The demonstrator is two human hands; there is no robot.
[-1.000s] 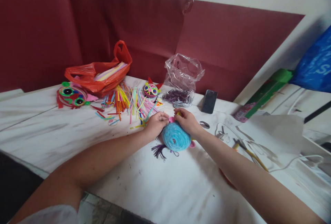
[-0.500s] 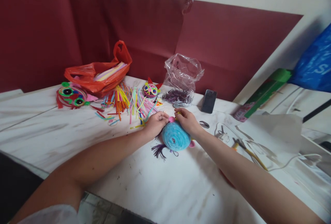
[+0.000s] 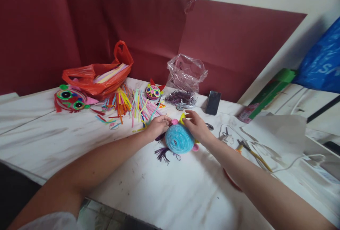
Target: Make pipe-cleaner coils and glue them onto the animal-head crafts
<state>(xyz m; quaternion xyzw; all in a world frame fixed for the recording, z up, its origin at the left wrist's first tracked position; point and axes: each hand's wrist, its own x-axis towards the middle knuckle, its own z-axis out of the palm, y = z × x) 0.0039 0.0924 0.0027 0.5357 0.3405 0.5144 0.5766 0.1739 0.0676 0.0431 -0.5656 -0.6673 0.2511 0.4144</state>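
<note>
A round coiled blue craft piece (image 3: 179,139) lies on the marbled tabletop (image 3: 170,187), with purple yarn tassels (image 3: 161,154) at its left and pink and yellow bits along its edge. My left hand (image 3: 158,126) is at its upper left, fingers closed beside a pink piece (image 3: 174,121); whatever they pinch is hidden. At the upper right edge, my right hand (image 3: 196,125) has its fingers bent around a yellow piece (image 3: 182,118) and touches the blue coil.
Behind stand a red plastic bag (image 3: 102,81) with pale strips, colourful strips (image 3: 123,104), two coiled face figures (image 3: 70,99), a clear bag (image 3: 186,78) of purple yarn and a phone (image 3: 213,102). Yellow-handled pliers (image 3: 255,155) and a white cable lie right.
My right hand's fingers have shifted slightly, so more of the yellow piece shows. The view has moved a little; the blue craft piece stays about where it was.
</note>
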